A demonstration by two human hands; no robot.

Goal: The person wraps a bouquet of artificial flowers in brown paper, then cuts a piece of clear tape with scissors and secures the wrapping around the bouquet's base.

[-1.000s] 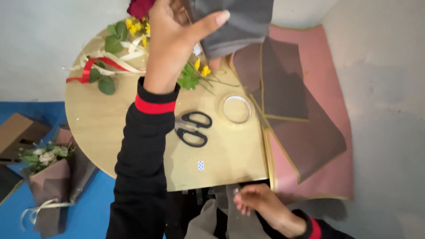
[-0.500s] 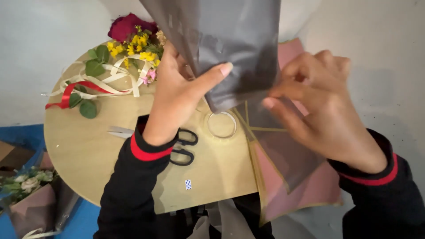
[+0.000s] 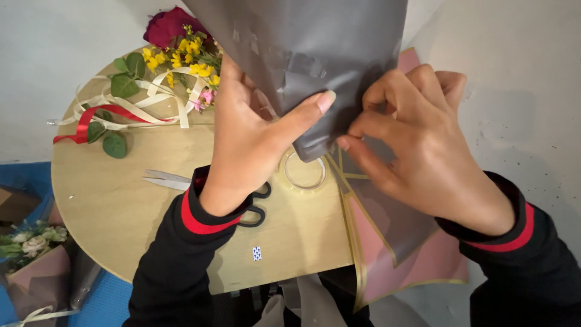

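Note:
A dark grey wrapping-paper cone point(image 3: 308, 54) is held up over the round wooden table point(image 3: 121, 206). My left hand point(image 3: 254, 133) grips its lower part, thumb pressed across the front. My right hand point(image 3: 417, 151) pinches the cone's lower right edge with its fingertips. Behind the cone lie a red rose point(image 3: 166, 27), yellow flowers point(image 3: 187, 57) and green leaves point(image 3: 124, 85). Cream and red ribbons point(image 3: 115, 112) trail across the table's left side.
Scissors point(image 3: 175, 180) lie on the table, partly under my left sleeve. A clear tape roll point(image 3: 304, 175) sits below the cone. Pink and grey gold-edged paper sheets point(image 3: 393, 242) hang off the table's right edge. A wrapped bouquet point(image 3: 33, 254) lies on the blue floor at the lower left.
My right hand rose from below the table to the cone's edge and now pinches it. The cone came closer to the camera and fills more of the view.

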